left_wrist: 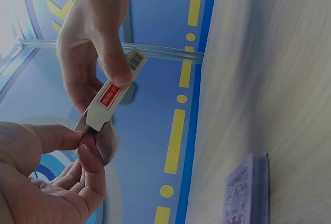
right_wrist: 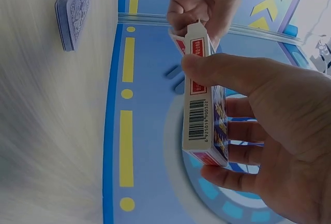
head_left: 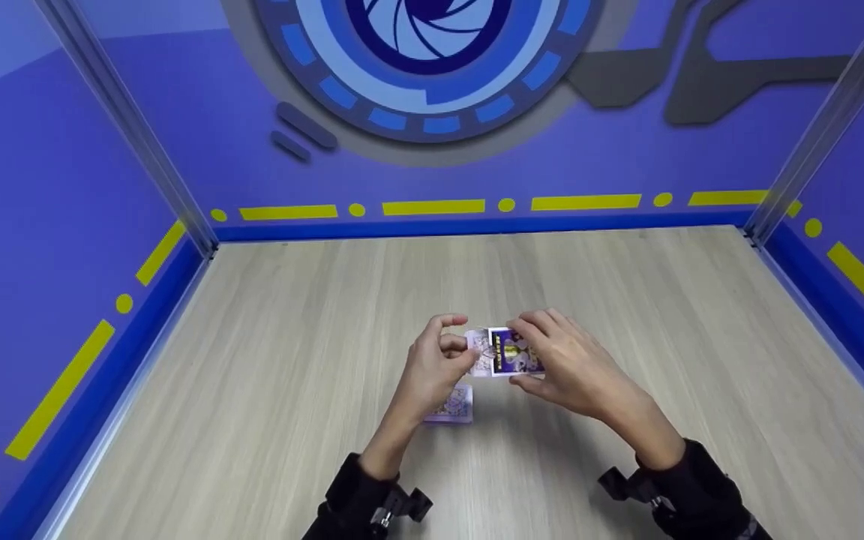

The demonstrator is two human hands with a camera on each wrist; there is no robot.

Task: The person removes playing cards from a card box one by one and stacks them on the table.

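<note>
My right hand [head_left: 574,364] grips a small playing card box [head_left: 516,352] with a purple-and-yellow printed face. In the right wrist view, the thumb lies on the narrow white side with a barcode [right_wrist: 197,119], and the fingers curl round the other side. At the box's open left end, my left hand [head_left: 436,364] pinches pale patterned playing cards [head_left: 480,352] between thumb and finger; the cards stick partly out of the box. Below the left hand, a stack of playing cards [head_left: 456,405] lies face down on the table, partly covered by that hand and wrist.
The wood-grain table [head_left: 312,337] is bounded by a blue back wall [head_left: 432,180] and blue side walls [head_left: 49,262] with yellow markings. Clear or metallic posts [head_left: 132,127] stand at the corners. Black wrist camera mounts [head_left: 402,506] sit on both forearms.
</note>
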